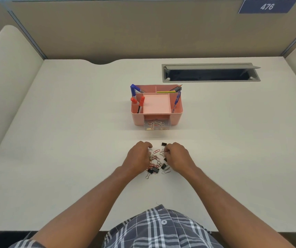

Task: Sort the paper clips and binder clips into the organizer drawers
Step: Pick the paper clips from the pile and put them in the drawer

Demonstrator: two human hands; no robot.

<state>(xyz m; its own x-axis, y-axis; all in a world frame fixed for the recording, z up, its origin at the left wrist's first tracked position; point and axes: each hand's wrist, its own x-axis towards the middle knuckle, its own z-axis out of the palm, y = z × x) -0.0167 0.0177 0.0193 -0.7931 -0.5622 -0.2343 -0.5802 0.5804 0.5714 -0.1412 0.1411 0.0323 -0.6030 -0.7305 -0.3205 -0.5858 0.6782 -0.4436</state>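
A pile of paper clips and black binder clips (157, 163) lies on the white desk between my hands. My left hand (138, 155) rests on the pile's left side, fingers curled over clips. My right hand (176, 155) curls on the right side, fingertips pinching at paper clips. One binder clip (164, 144) stands just beyond my right fingers. Farther back sits the pink organizer (138, 117); its clear drawer (157, 124) is pulled out and holds several paper clips. What each hand grips is hidden by the fingers.
The organizer's top compartments hold markers (133, 92), red-capped pens (141, 102) and pencils. A grey cable hatch (210, 72) is open in the desk at the back right. Beige partition walls ring the desk; a sign reads 476.
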